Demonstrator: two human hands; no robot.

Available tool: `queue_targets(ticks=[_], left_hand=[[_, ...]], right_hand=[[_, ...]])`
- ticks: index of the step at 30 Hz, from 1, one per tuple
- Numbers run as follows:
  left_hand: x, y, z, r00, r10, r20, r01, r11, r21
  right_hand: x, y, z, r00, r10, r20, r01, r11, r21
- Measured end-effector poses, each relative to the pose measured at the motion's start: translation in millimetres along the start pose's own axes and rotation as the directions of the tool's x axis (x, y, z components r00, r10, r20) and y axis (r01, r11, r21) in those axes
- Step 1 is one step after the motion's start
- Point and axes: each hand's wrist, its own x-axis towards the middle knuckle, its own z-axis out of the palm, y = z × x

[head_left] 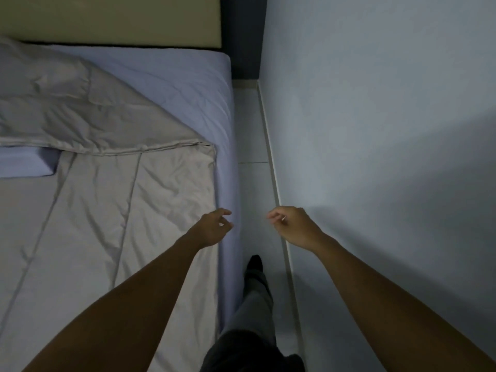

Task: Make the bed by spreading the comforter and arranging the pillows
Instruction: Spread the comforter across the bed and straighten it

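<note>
Head view, looking down along the right side of a bed. The comforter (107, 210), pale beige with stitched seams, lies over most of the mattress. Its side edge runs just inside the mattress edge, and its upper part is folded back in a rumpled diagonal flap with a piped hem across the bed. A lavender pillow (24, 163) lies at the far left, its upper edge tucked under that flap and its lower part resting on the comforter; only one end shows. The lavender sheet (182, 84) is bare near the top corner and down the mattress side. A beige headboard (120, 20) stands at the head of the bed. The left hand (213, 228) hovers over the bed's edge, beside the comforter's border, fingers loosely curled and apart, gripping nothing; whether it brushes the fabric cannot be told. The right hand (291, 226) hangs over the gap, level with the left and near it, fingers likewise slackly curled and empty. A narrow strip of tiled floor (253, 183) separates bed from wall (375, 103), with a pale skirting (271, 162) along the wall's foot. The person's leg (257, 299) in grey cloth and a dark foot (254, 263) fill this strip, tight against the mattress side.
</note>
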Motion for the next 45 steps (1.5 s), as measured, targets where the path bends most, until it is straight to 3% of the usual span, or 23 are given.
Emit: queue_targets(ticks=[8, 16, 28, 32, 36, 45], left_hand=[[150, 44, -90, 0.997, -0.063, -0.042, 0.061, 0.997, -0.047], [294, 72, -181, 0.986, -0.121, -0.111, 0.116, 0.992, -0.048], [493, 83, -279, 0.944, -0.209, -0.256, 0.136, 0.952, -0.275], [555, 102, -317, 0.91, -0.272, -0.312, 0.129, 0.902, -0.412], [615, 120, -370, 0.867, -0.248, -0.433, -0.003, 0.866, -0.5], [710, 108, -469, 0.729, -0.337, -0.595, -0.102, 0.807, -0.582]], right_hand=[[200, -12, -56, 0.991, 0.049, 0.122, -0.041, 0.997, -0.067], [375, -34, -123, 0.993, 0.034, 0.114, -0.024, 0.995, -0.092], [654, -58, -197, 0.974, -0.064, 0.217, 0.092, 0.988, -0.122], [747, -83, -217, 0.964, -0.109, 0.243, 0.133, 0.988, -0.083], [828, -112, -231, 0.956, -0.152, 0.249, 0.152, 0.988, 0.02], [954, -169, -224, 0.923, -0.253, 0.29, 0.209, 0.962, 0.173]])
